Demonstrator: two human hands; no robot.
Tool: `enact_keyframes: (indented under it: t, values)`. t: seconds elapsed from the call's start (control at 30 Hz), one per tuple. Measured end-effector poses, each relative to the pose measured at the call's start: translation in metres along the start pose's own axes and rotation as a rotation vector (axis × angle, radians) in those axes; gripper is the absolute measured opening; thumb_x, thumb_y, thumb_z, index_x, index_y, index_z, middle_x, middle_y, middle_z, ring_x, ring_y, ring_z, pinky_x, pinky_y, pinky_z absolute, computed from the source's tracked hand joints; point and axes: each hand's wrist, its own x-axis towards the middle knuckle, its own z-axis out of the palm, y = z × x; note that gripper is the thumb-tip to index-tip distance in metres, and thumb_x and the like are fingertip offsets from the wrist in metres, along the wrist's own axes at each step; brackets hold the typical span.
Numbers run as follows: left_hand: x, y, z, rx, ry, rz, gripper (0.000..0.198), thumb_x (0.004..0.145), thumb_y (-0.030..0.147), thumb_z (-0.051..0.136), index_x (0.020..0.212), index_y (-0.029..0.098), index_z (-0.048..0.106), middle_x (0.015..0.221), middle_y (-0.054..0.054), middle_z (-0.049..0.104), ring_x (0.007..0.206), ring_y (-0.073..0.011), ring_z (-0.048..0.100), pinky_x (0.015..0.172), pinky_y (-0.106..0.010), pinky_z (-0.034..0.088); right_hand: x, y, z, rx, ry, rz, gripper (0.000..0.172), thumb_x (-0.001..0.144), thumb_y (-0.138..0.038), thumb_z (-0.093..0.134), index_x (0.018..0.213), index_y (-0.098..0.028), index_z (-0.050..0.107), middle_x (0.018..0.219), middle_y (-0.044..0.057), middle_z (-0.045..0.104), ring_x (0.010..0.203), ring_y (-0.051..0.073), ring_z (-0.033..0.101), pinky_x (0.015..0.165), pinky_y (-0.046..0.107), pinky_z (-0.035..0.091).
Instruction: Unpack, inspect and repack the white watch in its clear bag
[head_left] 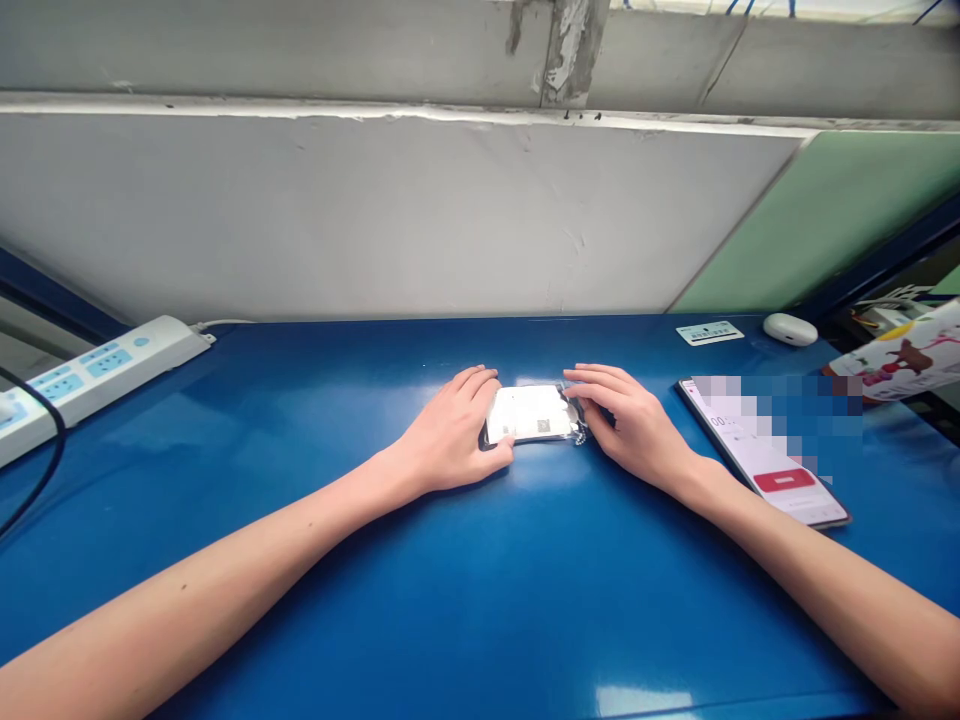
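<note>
A flat white rectangular packet in a clear, crinkled plastic wrapper lies on the blue table. A small grey square mark shows on its upper face. My left hand grips its left end, the thumb along the near edge and the fingers round the far side. At the opposite end, my right hand is open and slightly curved, its fingertips at the crumpled edge of the wrapper. Whether they press on the plastic is hard to tell.
A phone with a red button on its screen lies right of my right hand. Behind it are a small card and a white rounded case. A printed box stands far right. A white power strip and black cable are left.
</note>
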Motion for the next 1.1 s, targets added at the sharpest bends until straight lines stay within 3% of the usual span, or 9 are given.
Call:
enact_keyframes:
  t: [0.13, 0.3, 0.5, 0.67, 0.9, 1.1]
  values:
    - [0.0, 0.001, -0.001, 0.029, 0.004, -0.026, 0.049, 0.085, 0.037, 0.056, 0.125, 0.008, 0.051, 0.139, -0.024, 0.052, 0.136, -0.0393, 0.043, 0.113, -0.055, 0.038, 0.0, 0.004, -0.001, -0.093, 0.012, -0.056, 0.025, 0.091, -0.012, 0.053, 0.094, -0.024, 0.075, 0.109, 0.007, 0.076, 0.118, 0.031, 0.062, 0.095, 0.052, 0.055]
    - [0.0, 0.003, -0.003, 0.029, 0.012, 0.002, 0.047, 0.081, 0.032, 0.056, 0.122, 0.01, 0.051, 0.134, -0.023, 0.055, 0.135, -0.0391, 0.044, 0.113, -0.055, 0.038, 0.001, 0.004, -0.004, -0.063, -0.071, -0.019, 0.028, 0.095, -0.019, 0.052, 0.115, -0.024, 0.071, 0.107, 0.008, 0.076, 0.101, 0.028, 0.067, 0.086, 0.047, 0.058]
    - [-0.001, 0.001, -0.001, 0.017, -0.002, 0.024, 0.056, 0.085, 0.038, 0.057, 0.13, 0.005, 0.049, 0.138, -0.025, 0.051, 0.137, -0.0388, 0.041, 0.117, -0.053, 0.033, 0.003, -0.004, -0.01, 0.004, -0.128, 0.045, 0.026, 0.094, -0.026, 0.057, 0.117, -0.02, 0.067, 0.102, 0.009, 0.075, 0.097, 0.027, 0.067, 0.084, 0.045, 0.056]
    - [-0.002, 0.0, 0.001, 0.005, -0.037, -0.006, 0.067, 0.089, 0.053, 0.056, 0.138, 0.009, 0.045, 0.147, -0.024, 0.045, 0.141, -0.0403, 0.037, 0.115, -0.055, 0.034, 0.001, -0.007, -0.008, 0.029, -0.184, 0.044, 0.027, 0.093, -0.032, 0.06, 0.118, -0.02, 0.064, 0.113, 0.011, 0.073, 0.104, 0.029, 0.066, 0.089, 0.046, 0.055]
    - [0.0, -0.002, 0.003, -0.069, 0.009, 0.018, 0.053, 0.09, 0.047, 0.059, 0.13, 0.013, 0.052, 0.141, -0.02, 0.053, 0.136, -0.0383, 0.044, 0.111, -0.055, 0.038, -0.001, -0.006, -0.005, 0.034, -0.17, 0.062, 0.024, 0.094, -0.036, 0.059, 0.111, -0.021, 0.067, 0.113, 0.012, 0.072, 0.105, 0.028, 0.065, 0.091, 0.048, 0.055]
    - [0.0, -0.002, 0.002, -0.058, 0.021, 0.056, 0.047, 0.093, 0.045, 0.057, 0.128, 0.014, 0.053, 0.137, -0.019, 0.057, 0.129, -0.0362, 0.052, 0.107, -0.053, 0.042, -0.003, 0.0, -0.001, 0.042, -0.158, -0.012, 0.031, 0.092, -0.036, 0.062, 0.118, -0.019, 0.07, 0.139, 0.016, 0.057, 0.128, 0.031, 0.054, 0.105, 0.048, 0.049]
